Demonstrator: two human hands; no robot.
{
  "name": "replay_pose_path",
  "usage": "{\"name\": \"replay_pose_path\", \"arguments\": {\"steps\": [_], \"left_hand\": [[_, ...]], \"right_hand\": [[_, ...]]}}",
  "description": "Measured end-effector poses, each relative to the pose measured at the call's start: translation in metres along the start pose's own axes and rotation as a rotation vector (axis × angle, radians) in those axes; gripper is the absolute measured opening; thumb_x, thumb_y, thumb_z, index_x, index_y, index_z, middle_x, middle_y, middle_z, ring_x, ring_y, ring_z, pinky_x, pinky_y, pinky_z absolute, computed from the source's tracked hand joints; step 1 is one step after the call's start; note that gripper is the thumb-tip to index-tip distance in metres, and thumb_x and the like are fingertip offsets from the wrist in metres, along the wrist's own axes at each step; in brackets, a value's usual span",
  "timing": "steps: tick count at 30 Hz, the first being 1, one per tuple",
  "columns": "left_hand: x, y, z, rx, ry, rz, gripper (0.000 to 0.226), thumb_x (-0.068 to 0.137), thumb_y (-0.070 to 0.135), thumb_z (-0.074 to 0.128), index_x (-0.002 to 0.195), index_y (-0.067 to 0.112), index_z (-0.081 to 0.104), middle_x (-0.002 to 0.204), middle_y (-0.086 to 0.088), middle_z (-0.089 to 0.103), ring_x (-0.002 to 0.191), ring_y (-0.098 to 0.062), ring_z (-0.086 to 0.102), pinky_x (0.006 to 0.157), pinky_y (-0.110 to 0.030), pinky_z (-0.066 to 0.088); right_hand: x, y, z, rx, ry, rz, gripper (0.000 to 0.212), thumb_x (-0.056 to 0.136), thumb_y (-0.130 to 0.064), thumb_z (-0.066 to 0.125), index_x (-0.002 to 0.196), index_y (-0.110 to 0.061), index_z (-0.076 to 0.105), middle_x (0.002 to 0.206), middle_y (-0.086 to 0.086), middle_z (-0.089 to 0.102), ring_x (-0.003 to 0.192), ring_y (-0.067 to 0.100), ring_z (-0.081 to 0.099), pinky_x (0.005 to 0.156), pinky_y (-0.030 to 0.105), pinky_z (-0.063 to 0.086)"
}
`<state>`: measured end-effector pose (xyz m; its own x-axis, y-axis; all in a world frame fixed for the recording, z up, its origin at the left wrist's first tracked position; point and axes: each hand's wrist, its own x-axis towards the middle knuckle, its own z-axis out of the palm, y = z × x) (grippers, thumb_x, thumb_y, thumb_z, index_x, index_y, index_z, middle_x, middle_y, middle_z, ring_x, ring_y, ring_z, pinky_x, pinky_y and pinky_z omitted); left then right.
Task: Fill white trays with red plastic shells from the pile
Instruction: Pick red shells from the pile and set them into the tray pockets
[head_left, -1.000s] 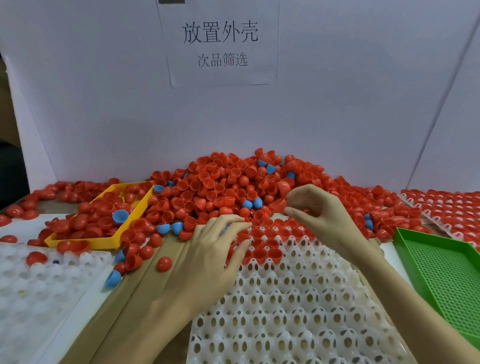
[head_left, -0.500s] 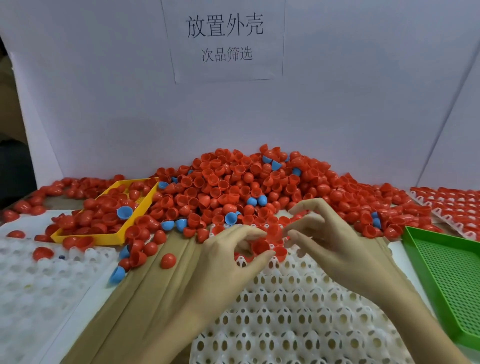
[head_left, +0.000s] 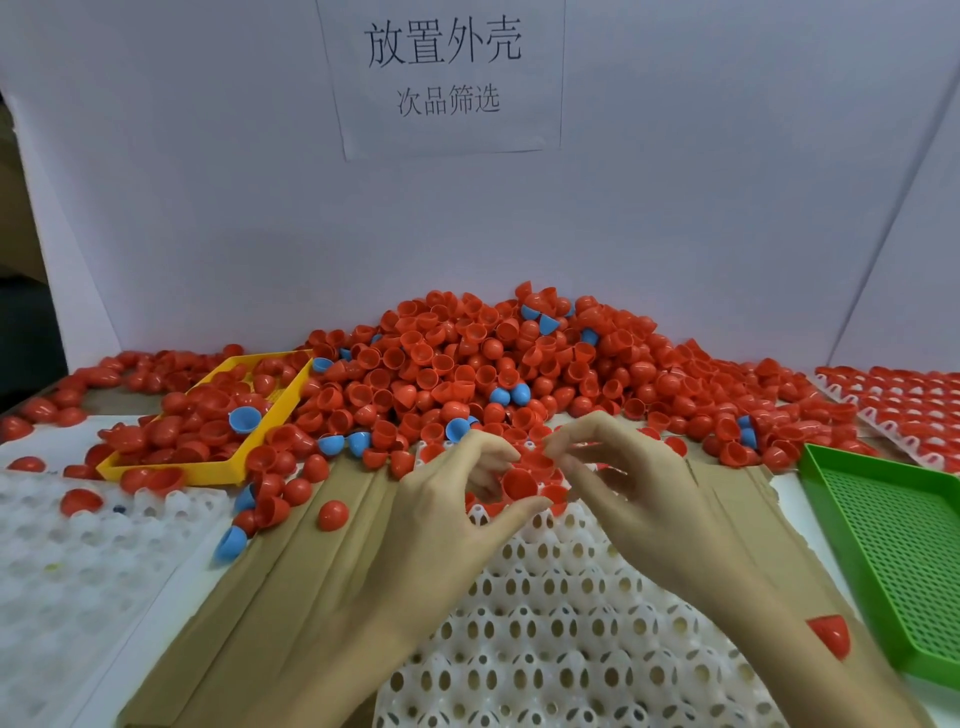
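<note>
Since a second ago both hands have come together over the far rows of the white tray (head_left: 561, 623): the right hand (head_left: 644, 499), which was up at the foot of the pile (head_left: 493, 374) with its fingertips pinched, has dropped toward six o'clock, and the left hand (head_left: 447, 514), then lying flat, now curls thumb and forefinger round a red shell (head_left: 519, 486) held open side up just above the tray's cells. The right fingers are bent and nearly touch that shell; whether they hold one of their own I cannot tell. I judge a shell is being seated, with only the far rows filled (most cells at six o'clock show bare). Room is tight at twelve, where the pile spills onto the tray edge; the green tray (head_left: 893, 551) lies at three, the yellow tray (head_left: 218, 467) at ten, and open cardboard (head_left: 291, 597) lies at eight.
</note>
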<state>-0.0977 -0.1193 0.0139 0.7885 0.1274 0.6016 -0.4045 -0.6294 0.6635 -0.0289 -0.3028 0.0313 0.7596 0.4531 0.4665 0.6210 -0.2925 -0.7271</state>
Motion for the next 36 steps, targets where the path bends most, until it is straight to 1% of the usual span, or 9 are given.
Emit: {"name": "replay_pose_path", "arguments": {"steps": [4, 8, 11, 16, 21, 26, 29, 32, 36], "left_hand": [[-0.002, -0.003, 0.004, 0.185, -0.028, 0.197, 0.037, 0.082, 0.039, 0.082, 0.108, 0.017, 0.068, 0.098, 0.014, 0.068, 0.091, 0.001, 0.066, 0.079, -0.015, 0.054], [-0.005, -0.008, 0.008, 0.247, -0.061, 0.304, 0.047, 0.084, 0.049, 0.075, 0.116, 0.016, 0.066, 0.1, 0.011, 0.067, 0.09, -0.001, 0.066, 0.081, -0.018, 0.055], [-0.001, -0.014, 0.005, 0.225, -0.079, 0.176, 0.05, 0.088, 0.061, 0.067, 0.124, 0.028, 0.057, 0.11, 0.019, 0.06, 0.102, 0.003, 0.06, 0.089, -0.012, 0.05], [0.007, -0.049, -0.004, 0.484, -0.096, -0.073, 0.034, 0.099, 0.046, 0.055, 0.128, 0.028, 0.053, 0.124, 0.014, 0.042, 0.112, -0.002, 0.045, 0.082, -0.017, 0.041], [0.005, -0.071, -0.003, 0.504, -0.197, -0.325, 0.032, 0.105, 0.043, 0.045, 0.133, 0.028, 0.049, 0.127, 0.003, 0.041, 0.097, -0.013, 0.055, 0.076, -0.025, 0.046], [0.005, -0.076, -0.001, 0.5, -0.176, -0.298, 0.032, 0.105, 0.041, 0.045, 0.134, 0.027, 0.051, 0.124, 0.005, 0.043, 0.084, -0.008, 0.057, 0.064, -0.016, 0.041], [0.006, -0.073, -0.002, 0.523, -0.15, -0.148, 0.038, 0.106, 0.041, 0.043, 0.137, 0.024, 0.055, 0.141, 0.005, 0.046, 0.116, -0.013, 0.055, 0.091, -0.023, 0.046], [0.008, -0.063, -0.004, 0.511, -0.325, 0.003, 0.056, 0.104, 0.059, 0.024, 0.151, 0.035, 0.045, 0.161, 0.022, 0.03, 0.148, 0.002, 0.023, 0.122, -0.029, 0.024], [0.002, -0.057, 0.001, 0.526, -0.573, -0.005, 0.069, 0.1, 0.068, 0.006, 0.16, 0.038, 0.025, 0.164, 0.028, 0.014, 0.147, 0.016, -0.005, 0.119, -0.014, -0.012]], "right_hand": [[-0.001, 0.005, 0.005, -0.026, -0.033, 0.029, 0.011, 0.092, -0.025, 0.077, 0.102, -0.028, 0.074, 0.101, -0.016, 0.073, 0.099, 0.003, 0.071, 0.082, 0.022, 0.058], [0.0, 0.014, 0.003, -0.059, -0.089, 0.069, 0.016, 0.089, -0.012, 0.079, 0.098, -0.025, 0.077, 0.1, -0.013, 0.074, 0.096, 0.002, 0.072, 0.082, 0.025, 0.06], [0.007, 0.025, -0.01, -0.189, 0.015, 0.051, 0.019, 0.09, -0.011, 0.077, 0.099, -0.027, 0.075, 0.099, -0.016, 0.072, 0.091, -0.002, 0.071, 0.079, 0.025, 0.06], [0.012, 0.05, -0.031, -0.33, -0.01, 0.13, 0.018, 0.09, -0.016, 0.077, 0.099, -0.032, 0.077, 0.089, -0.015, 0.072, 0.082, 0.001, 0.068, 0.078, 0.028, 0.059], [0.016, 0.062, -0.016, -0.464, -0.036, 0.125, 0.02, 0.091, -0.015, 0.076, 0.101, -0.032, 0.076, 0.081, -0.013, 0.067, 0.074, 0.003, 0.063, 0.07, 0.013, 0.049], [0.012, 0.065, -0.014, -0.497, -0.046, 0.104, 0.021, 0.094, -0.018, 0.074, 0.112, -0.027, 0.074, 0.092, -0.012, 0.062, 0.077, 0.002, 0.061, 0.07, 0.007, 0.043], [0.013, 0.063, -0.015, -0.523, -0.104, 0.091, 0.017, 0.094, -0.015, 0.073, 0.107, -0.026, 0.078, 0.102, -0.013, 0.064, 0.084, -0.003, 0.06, 0.074, 0.005, 0.043], [0.013, 0.062, -0.014, -0.558, -0.174, 0.084, 0.019, 0.096, -0.017, 0.071, 0.109, -0.029, 0.079, 0.102, -0.019, 0.062, 0.082, -0.01, 0.055, 0.074, 0.001, 0.04], [0.013, 0.062, -0.015, -0.545, -0.191, 0.096, 0.019, 0.095, -0.017, 0.072, 0.108, -0.03, 0.079, 0.103, -0.02, 0.061, 0.085, -0.007, 0.057, 0.077, 0.001, 0.042]]}}
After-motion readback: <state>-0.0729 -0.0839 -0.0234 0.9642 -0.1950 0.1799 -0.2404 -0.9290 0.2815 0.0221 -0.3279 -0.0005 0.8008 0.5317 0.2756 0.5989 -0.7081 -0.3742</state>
